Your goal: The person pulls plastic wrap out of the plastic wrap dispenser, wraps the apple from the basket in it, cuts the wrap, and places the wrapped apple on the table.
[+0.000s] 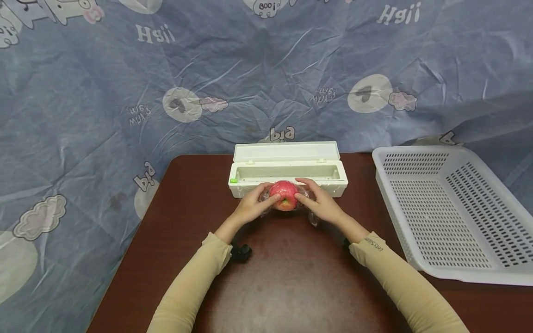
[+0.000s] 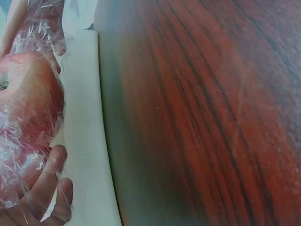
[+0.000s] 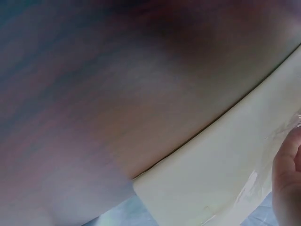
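Note:
A red apple (image 1: 284, 190) with clear plastic wrap (image 1: 314, 219) around it is held between the two hands, in front of a long white cling film box (image 1: 342, 186). From the left side, my left hand (image 1: 250, 205) grips it, thumb on the near face. In the left wrist view, crinkled film covers the apple (image 2: 44, 94) and lies over the fingers (image 2: 51, 172). My right hand (image 1: 326, 208) holds the wrapped apple from the right, with its thumb against it and its index finger bent above. Only part of that hand (image 3: 288, 174) shows in the right wrist view.
The box's lid (image 1: 287, 151) stands raised at the back, and a green piece (image 1: 234, 181) sits on its left rim. A white perforated basket (image 1: 385, 194) stands at the right of the dark brown table (image 1: 291, 286). A patterned blue cloth (image 1: 250, 74) hangs behind.

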{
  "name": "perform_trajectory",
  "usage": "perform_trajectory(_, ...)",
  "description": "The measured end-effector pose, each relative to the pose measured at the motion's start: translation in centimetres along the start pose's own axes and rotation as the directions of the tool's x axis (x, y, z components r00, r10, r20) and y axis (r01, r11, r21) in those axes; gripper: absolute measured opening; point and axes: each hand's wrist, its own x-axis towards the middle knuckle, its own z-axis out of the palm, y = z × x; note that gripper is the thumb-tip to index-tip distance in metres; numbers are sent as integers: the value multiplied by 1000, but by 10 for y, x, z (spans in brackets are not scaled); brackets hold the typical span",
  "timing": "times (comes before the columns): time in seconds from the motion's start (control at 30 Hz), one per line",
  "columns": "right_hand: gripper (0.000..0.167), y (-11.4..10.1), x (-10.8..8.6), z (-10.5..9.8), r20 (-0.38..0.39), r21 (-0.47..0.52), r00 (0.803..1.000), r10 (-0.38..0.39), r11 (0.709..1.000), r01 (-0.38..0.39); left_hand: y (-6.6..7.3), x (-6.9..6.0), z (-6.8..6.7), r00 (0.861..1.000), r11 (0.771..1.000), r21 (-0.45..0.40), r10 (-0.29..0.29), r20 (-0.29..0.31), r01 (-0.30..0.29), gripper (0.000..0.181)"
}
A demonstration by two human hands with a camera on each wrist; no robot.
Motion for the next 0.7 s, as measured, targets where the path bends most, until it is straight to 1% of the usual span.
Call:
perform_trajectory(0.07,55,0,-1,0,0,35,1000,0,999,0,0,0,-1,1000,1000,13,2,6,-2,49)
perform_trajectory(0.13,61,1,-1,1,0,22,1000,-14,1000,14,0,0,-1,1000,1000,20,-1,13,0,51)
perform_trajectory(0.27,75,5,-1,0,10,-90,998,-69,993,70,0,0,-2,1000,999,46,-8,25,7,53)
perform_trajectory(0.33,78,6,-1,-1,28,-143,996,-90,985,93,-1,1,-2,1000,999,51,-6,28,5,53)
perform_trajectory(0.47,74,7,-2,-7,59,-197,993,-98,974,108,-1,0,-3,999,999,48,-2,35,0,53)
perform_trajectory(0.63,64,6,-4,-15,83,-200,993,-88,974,103,-2,0,-6,999,999,49,-14,45,12,55)
perform_trajectory(0.7,62,6,-5,-16,94,-179,992,-82,979,98,-3,0,-6,999,999,40,-14,48,12,55)
